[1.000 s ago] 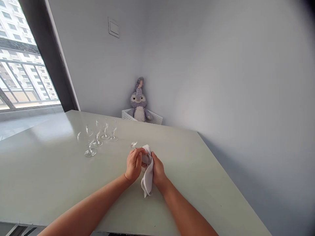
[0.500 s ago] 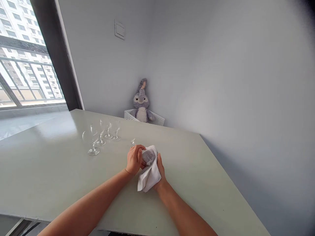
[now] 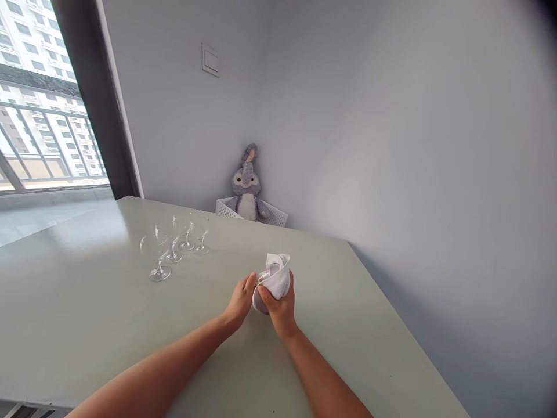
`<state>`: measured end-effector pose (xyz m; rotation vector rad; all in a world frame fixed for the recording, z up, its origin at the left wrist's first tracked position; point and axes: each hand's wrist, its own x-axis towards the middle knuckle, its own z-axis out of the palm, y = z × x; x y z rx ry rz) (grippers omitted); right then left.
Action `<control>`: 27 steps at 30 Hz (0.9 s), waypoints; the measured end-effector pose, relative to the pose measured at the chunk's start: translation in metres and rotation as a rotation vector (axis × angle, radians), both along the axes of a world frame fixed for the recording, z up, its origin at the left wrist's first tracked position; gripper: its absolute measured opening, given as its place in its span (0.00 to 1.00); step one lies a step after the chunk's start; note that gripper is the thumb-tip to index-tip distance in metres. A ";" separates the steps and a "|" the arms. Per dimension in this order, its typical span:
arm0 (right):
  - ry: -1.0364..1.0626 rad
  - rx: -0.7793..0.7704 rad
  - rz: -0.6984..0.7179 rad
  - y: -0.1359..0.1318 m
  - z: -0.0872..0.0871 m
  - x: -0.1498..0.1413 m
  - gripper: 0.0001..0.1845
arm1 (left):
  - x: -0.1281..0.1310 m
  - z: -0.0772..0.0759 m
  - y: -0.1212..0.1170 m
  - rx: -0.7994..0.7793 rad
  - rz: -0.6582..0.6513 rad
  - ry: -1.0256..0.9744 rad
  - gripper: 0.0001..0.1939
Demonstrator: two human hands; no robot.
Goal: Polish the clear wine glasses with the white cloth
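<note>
Just above the table, a clear stemmed glass [image 3: 263, 276] is held between both hands, partly wrapped in a white cloth [image 3: 279, 283]. My left hand [image 3: 241, 299] is closed at the glass's left side; its fingertips are hidden behind the glass. My right hand [image 3: 281, 307] grips the cloth around the glass from the right, thumb in front. Which part of the glass lies inside the cloth is hard to make out. Left of my hands, several clear stemmed glasses stand upright in a group, the nearest glass [image 3: 159, 273] closest to me.
The pale green-grey table [image 3: 209, 360] fills the lower view and ends on the right beside a grey wall [image 3: 391, 145]. Beyond its far edge, a plush rabbit [image 3: 246, 186] sits in a white perforated basket [image 3: 277, 217]. A window [image 3: 47, 116] is at the far left.
The cloth, which hung down below my right hand, is now bunched up around the glass. The glass has turned, and my right hand has moved its thumb to the front.
</note>
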<state>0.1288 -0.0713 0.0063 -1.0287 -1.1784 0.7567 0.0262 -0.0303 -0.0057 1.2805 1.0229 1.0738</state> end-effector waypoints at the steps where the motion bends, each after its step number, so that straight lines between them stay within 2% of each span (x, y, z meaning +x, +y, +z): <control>1: 0.008 -0.001 0.010 0.000 0.002 0.001 0.33 | 0.001 0.000 -0.002 -0.018 -0.044 -0.012 0.20; 3: 0.008 -0.011 0.017 -0.001 0.005 0.005 0.31 | 0.001 0.000 -0.003 -0.048 -0.139 0.020 0.22; 5: -0.005 -0.017 -0.029 0.001 0.006 0.009 0.30 | -0.001 0.003 -0.002 0.004 -0.212 0.180 0.22; 7: -0.023 -0.010 -0.113 0.004 0.007 0.015 0.30 | -0.005 0.009 -0.001 0.221 -0.180 0.430 0.20; 9: -0.013 -0.010 -0.183 0.008 0.008 0.021 0.27 | -0.009 0.013 0.000 0.516 -0.070 0.647 0.15; 11: 0.053 -0.045 -0.185 0.012 0.007 0.025 0.21 | -0.012 0.014 0.001 0.716 0.002 0.741 0.13; 12: 0.100 -0.064 -0.164 0.013 0.006 0.026 0.18 | -0.012 0.013 0.001 0.747 -0.023 0.741 0.13; 14: 0.186 -0.082 -0.108 0.015 0.004 0.027 0.16 | -0.011 0.008 0.002 0.671 -0.161 0.677 0.13; 17: 0.245 -0.070 -0.041 0.016 0.001 0.025 0.17 | -0.007 -0.003 0.003 0.406 -0.328 0.518 0.17; 21: 0.175 -0.071 -0.018 0.017 -0.001 0.022 0.20 | -0.004 -0.007 0.005 0.150 -0.254 0.318 0.24; 24: 0.008 -0.070 -0.045 0.016 -0.006 0.017 0.23 | -0.002 -0.002 0.005 -0.004 -0.197 0.138 0.27; 27: -0.195 -0.123 -0.072 0.016 -0.015 0.012 0.24 | -0.001 0.003 0.004 -0.089 -0.180 -0.008 0.26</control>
